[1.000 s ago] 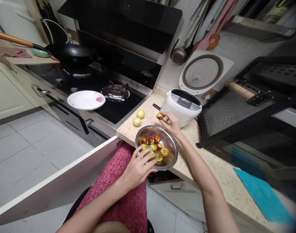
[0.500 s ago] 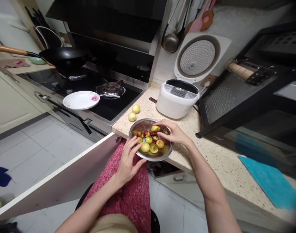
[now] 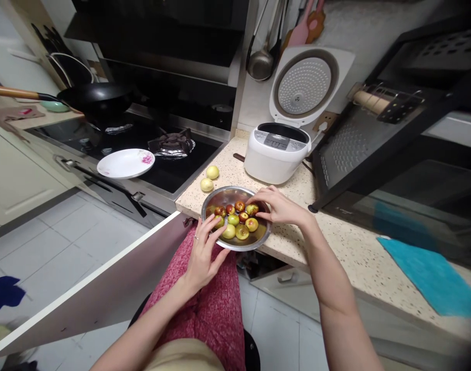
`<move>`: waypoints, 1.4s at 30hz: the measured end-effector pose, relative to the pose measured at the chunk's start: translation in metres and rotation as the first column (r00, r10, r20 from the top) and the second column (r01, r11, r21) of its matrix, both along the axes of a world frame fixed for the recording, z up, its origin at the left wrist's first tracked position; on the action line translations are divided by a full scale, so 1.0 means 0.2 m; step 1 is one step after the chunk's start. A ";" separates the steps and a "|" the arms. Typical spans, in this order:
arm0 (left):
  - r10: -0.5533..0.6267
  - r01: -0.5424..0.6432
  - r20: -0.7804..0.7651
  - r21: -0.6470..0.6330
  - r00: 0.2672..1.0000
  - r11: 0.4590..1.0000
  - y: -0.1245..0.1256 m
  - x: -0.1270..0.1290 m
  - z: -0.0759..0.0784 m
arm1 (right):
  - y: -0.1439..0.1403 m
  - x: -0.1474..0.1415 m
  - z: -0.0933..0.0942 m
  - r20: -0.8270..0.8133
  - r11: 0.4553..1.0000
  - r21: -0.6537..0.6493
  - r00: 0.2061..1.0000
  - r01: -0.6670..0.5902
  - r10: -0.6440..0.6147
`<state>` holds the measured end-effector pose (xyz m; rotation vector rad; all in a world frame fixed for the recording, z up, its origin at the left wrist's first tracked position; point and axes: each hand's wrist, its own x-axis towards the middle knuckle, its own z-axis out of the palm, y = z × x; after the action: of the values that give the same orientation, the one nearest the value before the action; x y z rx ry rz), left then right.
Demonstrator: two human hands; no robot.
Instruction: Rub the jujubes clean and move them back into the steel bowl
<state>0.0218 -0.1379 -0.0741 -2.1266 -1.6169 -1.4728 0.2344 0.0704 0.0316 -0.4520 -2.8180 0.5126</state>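
Fruit (image 3: 252, 209) pinched in right hand (image 3: 279, 206), 2 o'clock in bowl (image 3: 261, 234); left hand (image 3: 203, 255) half-open at 8, can't tell if gripping.

Slim ring (image 3: 197, 237), beige top (image 3: 185, 356), mottled crimson garment (image 3: 216, 304) below, perhaps trousers

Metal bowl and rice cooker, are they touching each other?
Apart. The head view shows a strip of speckled counter between the metal bowl and the rice cooker.

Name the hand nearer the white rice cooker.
Right. The right hand is just in front of the rice cooker, at the right of the bowl; the left hand is farther away, at the bowl's left rim.
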 end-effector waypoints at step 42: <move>0.105 -0.097 0.113 -0.074 0.988 0.993 0.58 -0.46 0.06 | 0.01 -0.11 -0.13 -0.309 1.000 0.006 0.951 -0.024 0.024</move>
<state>-0.0706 -0.0224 -0.0622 -1.9936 -1.8107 -1.5582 0.2128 0.0723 0.0049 -0.3064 -2.5250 0.5342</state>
